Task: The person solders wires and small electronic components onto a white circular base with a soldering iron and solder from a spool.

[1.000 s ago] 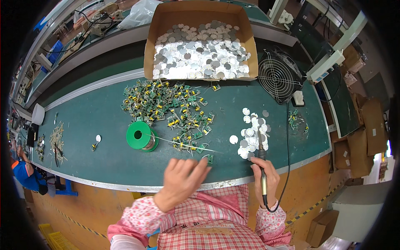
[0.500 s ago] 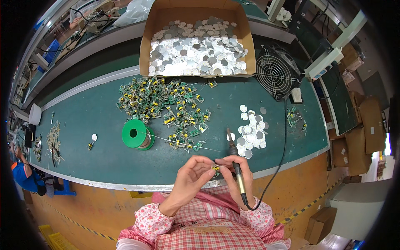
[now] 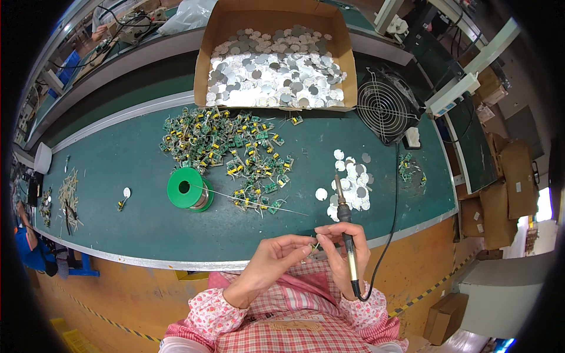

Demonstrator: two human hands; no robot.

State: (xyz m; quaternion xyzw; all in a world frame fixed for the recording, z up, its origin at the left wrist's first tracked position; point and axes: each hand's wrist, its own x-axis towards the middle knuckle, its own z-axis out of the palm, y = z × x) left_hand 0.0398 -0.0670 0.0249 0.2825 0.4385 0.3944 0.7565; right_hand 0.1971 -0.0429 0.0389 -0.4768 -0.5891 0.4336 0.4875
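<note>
Pinching a small component [image 3: 316, 246] between both hands' fingertips over the bench edge; left hand [image 3: 272, 262] closed on it, right hand [image 3: 344, 250] also gripping the soldering iron [image 3: 346, 235], tip parked clear, pointing toward the white discs [image 3: 352, 183].

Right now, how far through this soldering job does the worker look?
Early, it seems. A few white discs lie sorted on the bench. Both hands, left hand and right hand with the soldering iron, pinch one small part. A heap of green circuit boards and a box of discs remain.

One cardboard box [image 3: 275, 23], one green solder spool [image 3: 188, 188], one fan [image 3: 385, 106], one soldering iron [image 3: 347, 235].
</note>
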